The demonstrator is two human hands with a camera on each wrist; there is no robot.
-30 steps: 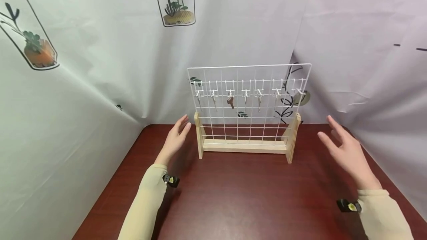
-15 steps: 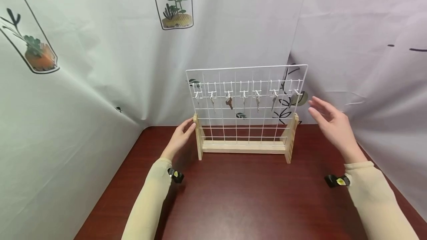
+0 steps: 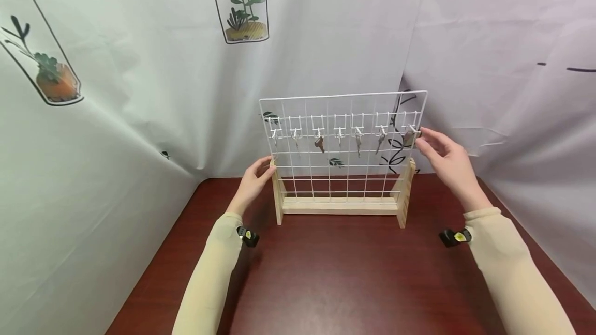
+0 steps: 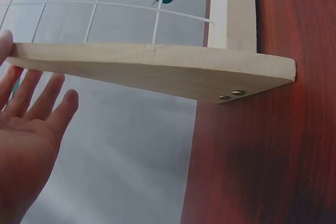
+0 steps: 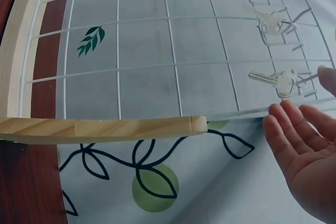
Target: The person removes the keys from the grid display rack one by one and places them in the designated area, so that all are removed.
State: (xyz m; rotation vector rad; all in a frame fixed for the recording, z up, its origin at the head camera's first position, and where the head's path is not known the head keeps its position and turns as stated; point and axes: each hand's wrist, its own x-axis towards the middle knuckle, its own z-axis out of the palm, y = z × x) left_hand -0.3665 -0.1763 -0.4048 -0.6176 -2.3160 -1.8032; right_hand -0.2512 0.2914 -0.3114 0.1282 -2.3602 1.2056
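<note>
- Hanging at the far right of the grid rack [image 3: 343, 95], the end key [image 5: 281, 81] looks pale and silvery, rounded head by its hook, notched blade pointing down.
- Right hand [image 3: 449, 162] is right up at that key: fingers loosely spread, tips at the edge of the key's head, thumb near the hook's tip. No real grip on it that I can see.
- Left hand [image 3: 250, 185] has thumb and fingertips on either side of the top of the left upright [image 4: 152, 56], a light pinch, other fingers hanging loose.
- Rack itself is pretty neat: thin white wire, slim pale wooden uprights with visible grain, and a matching base bar [image 3: 340, 206] across the bottom. Two screw heads [image 4: 239, 93] show low on the left side.
- More keys hang in a row along the hooks. Third from left, the brown key [image 3: 319, 143] really stands out; the rest look silvery, too small to make out much.
- Whole thing stands upright on a glossy dark red table [image 3: 326, 268], just in front of a pale curtain with plant prints [image 3: 344, 25].
</note>
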